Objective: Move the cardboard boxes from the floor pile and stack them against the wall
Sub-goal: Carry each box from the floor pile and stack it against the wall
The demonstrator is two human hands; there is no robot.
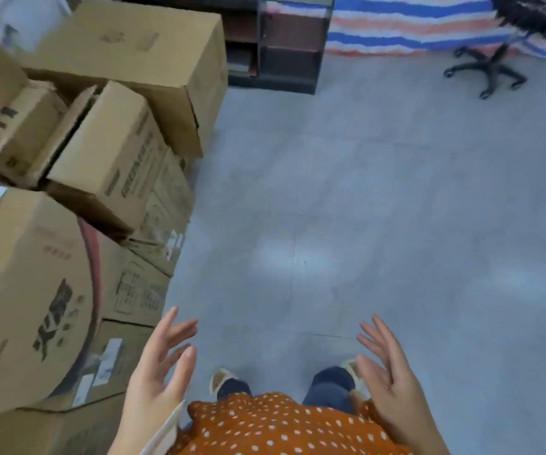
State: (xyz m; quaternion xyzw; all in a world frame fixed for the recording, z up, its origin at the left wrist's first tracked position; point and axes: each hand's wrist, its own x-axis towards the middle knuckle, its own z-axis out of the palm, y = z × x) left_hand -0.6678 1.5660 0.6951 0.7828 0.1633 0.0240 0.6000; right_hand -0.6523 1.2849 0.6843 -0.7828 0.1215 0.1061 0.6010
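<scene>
Cardboard boxes (pixel 68 178) sit heaped at my left, tumbled on each other on the grey floor (pixel 380 208). My left hand (pixel 158 366) and right hand (pixel 385 372) hang apart over my feet, fingers spread wide, palms facing, holding nothing.

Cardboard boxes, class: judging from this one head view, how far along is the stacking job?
Done: several cardboard boxes sit heaped at the left, some tilted; whether a wall stands behind them cannot be told. In hand: nothing, for the left hand and the right hand are both open, fingers spread, over the bare floor. Left: no floor pile shows here, so what remains cannot be judged.
</scene>
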